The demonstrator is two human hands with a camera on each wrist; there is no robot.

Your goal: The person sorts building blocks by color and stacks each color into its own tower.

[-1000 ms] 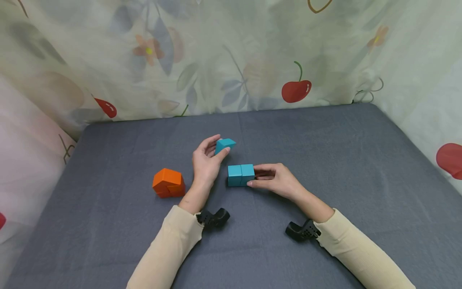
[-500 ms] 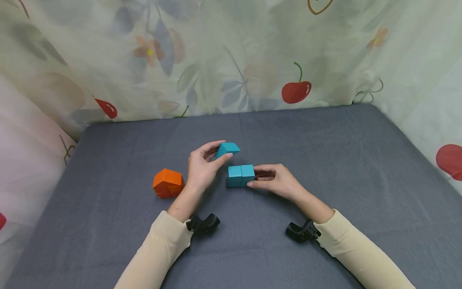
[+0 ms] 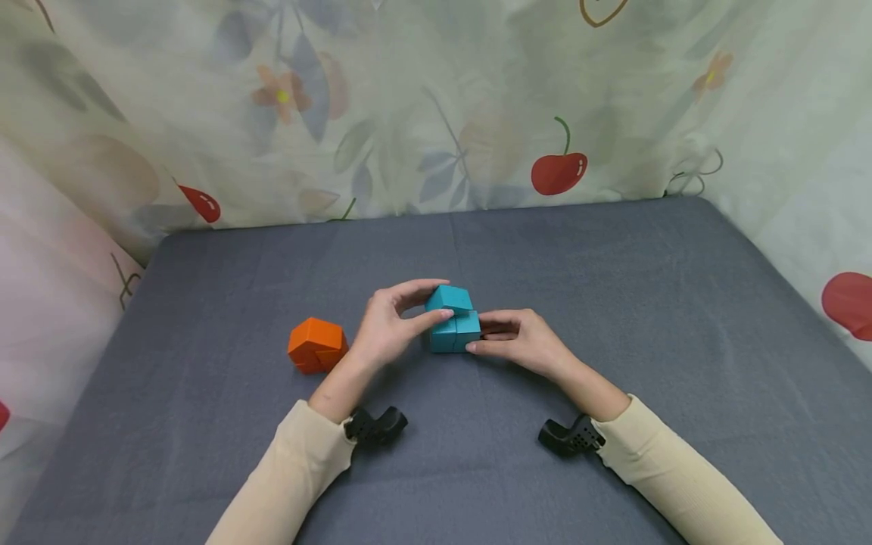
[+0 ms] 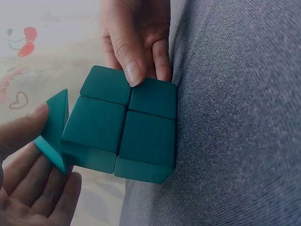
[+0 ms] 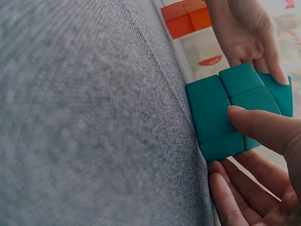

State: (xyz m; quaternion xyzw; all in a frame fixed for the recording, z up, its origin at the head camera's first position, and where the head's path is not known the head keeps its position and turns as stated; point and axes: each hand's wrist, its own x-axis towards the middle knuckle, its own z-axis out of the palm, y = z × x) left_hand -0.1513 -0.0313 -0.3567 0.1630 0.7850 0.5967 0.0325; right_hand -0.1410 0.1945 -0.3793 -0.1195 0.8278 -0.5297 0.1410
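Two hands joining teal wooden blocks on a grey cloth-covered tabletop.

The left hand [image 3: 388, 329] pinches a small teal wedge-shaped wooden block [image 3: 449, 298] between thumb and curled fingers [image 4: 33, 123], holding it on top of and against the teal wooden block of joined cubes [image 3: 455, 331], which rests on the grey cloth-covered tabletop [image 3: 613, 303] near its middle. The right hand [image 3: 521, 341] grips that block of cubes from its right side, thumb on the near face and fingers [image 4: 133, 70] curled against the far face. An orange wooden block of joined cubes [image 3: 317, 345] lies on the cloth just left of the left hand, apart from the teal pieces. A pale curtain printed with cherries and leaves [image 3: 436, 106] hangs behind and beside the tabletop.
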